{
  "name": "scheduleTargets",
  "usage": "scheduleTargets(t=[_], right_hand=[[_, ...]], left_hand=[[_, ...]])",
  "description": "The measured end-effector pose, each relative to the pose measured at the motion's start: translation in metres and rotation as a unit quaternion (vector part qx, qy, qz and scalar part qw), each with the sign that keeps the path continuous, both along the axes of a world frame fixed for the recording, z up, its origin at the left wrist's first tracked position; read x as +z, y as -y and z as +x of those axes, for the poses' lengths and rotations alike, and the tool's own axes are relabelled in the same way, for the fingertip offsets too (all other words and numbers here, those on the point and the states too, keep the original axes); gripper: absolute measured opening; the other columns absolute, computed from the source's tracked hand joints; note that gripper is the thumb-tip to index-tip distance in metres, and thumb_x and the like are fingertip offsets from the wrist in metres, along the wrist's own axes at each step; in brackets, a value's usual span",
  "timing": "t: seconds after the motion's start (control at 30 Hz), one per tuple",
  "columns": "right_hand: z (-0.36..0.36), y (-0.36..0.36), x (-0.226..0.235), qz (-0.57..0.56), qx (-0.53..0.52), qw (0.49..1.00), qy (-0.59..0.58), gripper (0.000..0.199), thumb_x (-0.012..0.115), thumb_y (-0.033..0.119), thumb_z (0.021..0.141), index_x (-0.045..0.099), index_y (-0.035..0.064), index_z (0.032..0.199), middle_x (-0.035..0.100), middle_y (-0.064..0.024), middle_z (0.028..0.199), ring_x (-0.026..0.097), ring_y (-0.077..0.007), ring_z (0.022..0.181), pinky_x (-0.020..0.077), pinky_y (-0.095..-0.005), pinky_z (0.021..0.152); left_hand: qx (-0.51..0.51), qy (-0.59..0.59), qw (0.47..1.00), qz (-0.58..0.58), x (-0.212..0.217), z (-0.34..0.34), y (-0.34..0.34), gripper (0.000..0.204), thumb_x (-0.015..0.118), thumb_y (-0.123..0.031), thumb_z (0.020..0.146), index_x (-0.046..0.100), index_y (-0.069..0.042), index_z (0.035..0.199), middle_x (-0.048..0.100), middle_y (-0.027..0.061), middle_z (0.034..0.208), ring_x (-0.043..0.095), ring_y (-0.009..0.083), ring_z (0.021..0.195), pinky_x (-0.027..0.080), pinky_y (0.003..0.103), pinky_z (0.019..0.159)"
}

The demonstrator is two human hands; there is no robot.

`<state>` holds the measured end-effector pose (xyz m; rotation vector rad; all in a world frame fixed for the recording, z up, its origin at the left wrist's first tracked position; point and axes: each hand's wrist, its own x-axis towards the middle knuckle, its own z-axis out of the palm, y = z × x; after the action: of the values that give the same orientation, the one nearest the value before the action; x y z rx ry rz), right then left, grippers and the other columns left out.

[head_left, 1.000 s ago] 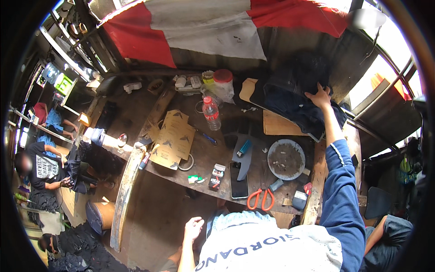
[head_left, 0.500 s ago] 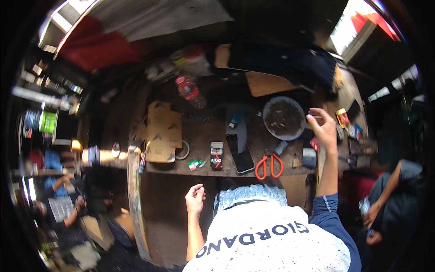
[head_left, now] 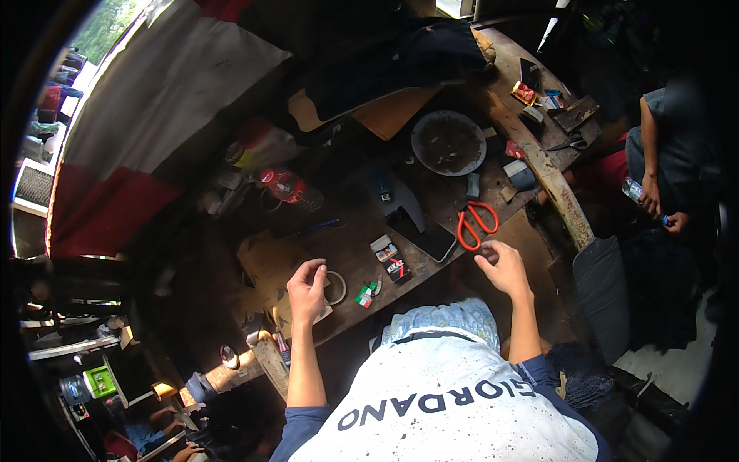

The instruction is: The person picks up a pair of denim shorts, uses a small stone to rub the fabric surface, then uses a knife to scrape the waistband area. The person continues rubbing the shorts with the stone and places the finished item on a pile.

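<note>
Over the left end of the table, my left hand [head_left: 306, 291] hovers above a cut sheet of brown cardboard [head_left: 265, 262], beside a roll of tape [head_left: 336, 287]. Its fingers are bent together, and whatever they may hold is too small to make out. My right hand [head_left: 504, 269] is at the table's front edge, just below the orange handles of a pair of scissors [head_left: 479, 225], without gripping them. Its fingers are loosely curved, thumb apart, with nothing visible between them. Between my hands lie an open cigarette pack [head_left: 391, 259], a small green-and-white packet [head_left: 368, 294] and a dark phone [head_left: 431, 237].
A round bowl of dark ash-like matter [head_left: 449, 144] stands farther back. A red-capped plastic bottle [head_left: 291, 187] lies to its left, and a blue lighter [head_left: 383, 186] nearer. A wooden beam [head_left: 550, 169] borders the right side. Another person [head_left: 666, 165] sits beyond it, holding a bottle.
My right hand has come back from beside the bowl to near the scissors. My left hand has risen from below the table edge to over the cardboard. The whole view has turned.
</note>
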<state>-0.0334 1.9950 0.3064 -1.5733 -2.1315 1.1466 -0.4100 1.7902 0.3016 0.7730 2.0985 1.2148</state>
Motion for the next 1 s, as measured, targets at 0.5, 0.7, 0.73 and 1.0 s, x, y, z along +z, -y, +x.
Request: scheduleTargets(t=[0.5,0.7,0.73,1.0], right_hand=[[0.084,0.06,0.01,-0.044,-0.063,0.985,0.154,0.05,0.078,0.025,0.083,0.063,-0.0038,0.121,0.071,-0.0207,0.108,0.072,-0.0281,0.088,0.0569,-0.0386,0.081],[0.11,0.069,0.013,-0.077,-0.111,0.976,0.171,0.053,0.077,0.03,0.083,0.063,-0.001,0.123,0.07,-0.0196,0.112,0.07,-0.0322,0.094,0.0554,-0.0411,0.085],[0.112,0.069,0.014,-0.083,-0.118,0.976,0.165,0.053,0.077,0.031,0.083,0.063,-0.0004,0.124,0.07,-0.0196,0.112,0.07,-0.0319,0.093,0.0555,-0.0407,0.085],[0.114,0.085,0.013,-0.096,-0.162,0.969,0.162,0.054,0.076,0.033,0.084,0.063,0.0019,0.126,0.068,-0.0198,0.118,0.068,-0.0326,0.104,0.0538,-0.0415,0.091]], left_hand=[[-0.035,-0.091,0.995,-0.032,-0.038,0.04,-0.03,0.015,0.064,-0.005,0.088,0.074,-0.002,0.099,0.072,0.0087,0.078,0.068,0.0137,0.069,0.054,0.029,0.066],[-0.051,-0.112,0.992,0.04,-0.04,0.029,-0.042,0.02,0.041,0.003,0.069,0.061,0.002,0.067,0.058,0.0072,0.059,0.051,0.0136,0.054,0.042,0.028,0.055],[-0.044,-0.037,0.998,-0.004,-0.041,0.029,-0.044,0.019,0.041,0.003,0.07,0.059,0.0,0.065,0.054,0.0066,0.056,0.049,0.0128,0.053,0.04,0.029,0.053],[-0.14,0.063,0.986,0.071,-0.039,0.091,-0.1,0.012,0.057,-0.001,0.08,0.069,0.0,0.083,0.068,0.005,0.074,0.062,0.0104,0.067,0.05,0.026,0.064]])
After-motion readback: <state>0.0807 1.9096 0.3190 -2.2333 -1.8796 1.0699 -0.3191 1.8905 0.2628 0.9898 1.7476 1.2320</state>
